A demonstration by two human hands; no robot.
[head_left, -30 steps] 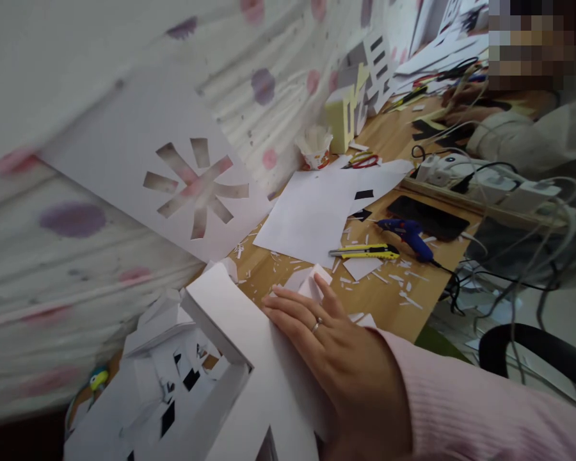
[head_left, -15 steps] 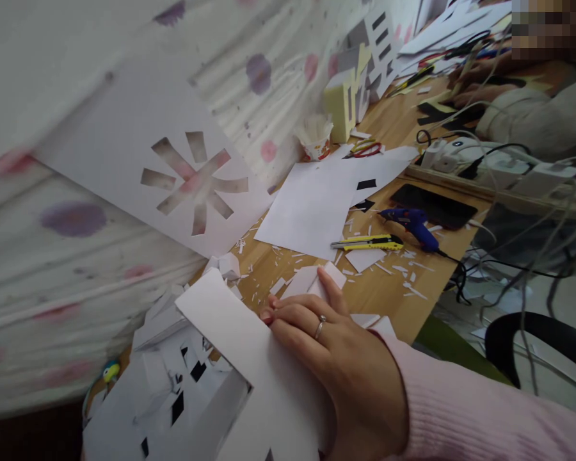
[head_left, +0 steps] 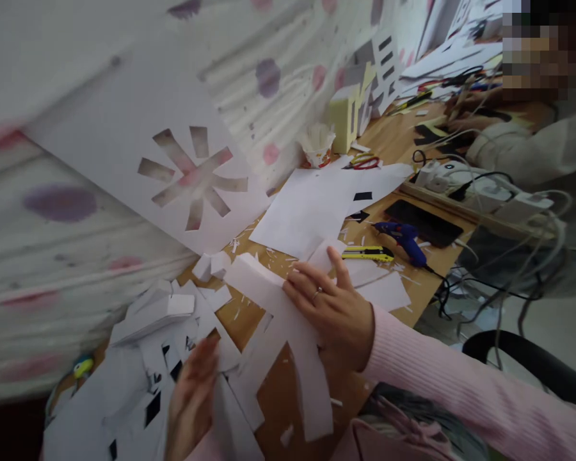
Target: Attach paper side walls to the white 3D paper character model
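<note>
My right hand (head_left: pixel 333 307), with a ring and a pink sleeve, lies over a white paper shape (head_left: pixel 310 390) made of joined strips. Its fingers are spread a little; a small paper piece shows by the index fingertip, and whether the hand grips the shape cannot be made out. At the lower left, my left hand (head_left: pixel 194 390) is raised, blurred, with its palm side toward the paper shape and nothing seen in it. Under and beside it lie white cut-out sheets (head_left: pixel 120 384). Small white blocks (head_left: pixel 211 266) sit beyond the shape.
A yellow cutter (head_left: pixel 368 254), a blue glue gun (head_left: pixel 403 240), a black phone (head_left: pixel 425 223) and a white sheet (head_left: pixel 302 208) lie beyond my right hand. A power strip (head_left: pixel 480 186) with cables is at the right. Another person's sleeve (head_left: pixel 513 147) shows behind it. A cut-out board (head_left: pixel 125 134) leans left.
My left hand has come into view at the lower left, off the paper. The paper shape now lies lower and flatter, and more of it shows. The view has shifted slightly.
</note>
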